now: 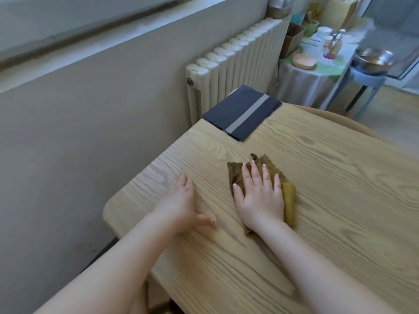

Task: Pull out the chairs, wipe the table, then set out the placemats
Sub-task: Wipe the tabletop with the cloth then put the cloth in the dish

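A light wooden table (317,177) fills the lower right of the view. My right hand (260,196) lies flat, fingers spread, pressing a mustard-brown cloth (289,196) onto the tabletop. My left hand (181,202) rests palm down on the bare wood near the table's left edge, holding nothing. A stack of folded dark blue placemats (240,112) with a grey stripe sits at the far corner of the table, slightly over the edge. A chair back (340,118) shows as a pale curved edge past the table's far side.
A white radiator (233,64) stands against the wall beyond the table. Farther right, a small cloth-covered side table (310,82) carries cups and a bowl, and a blue stool (367,80) bears a metal bowl. The grey wall runs close along the table's left side.
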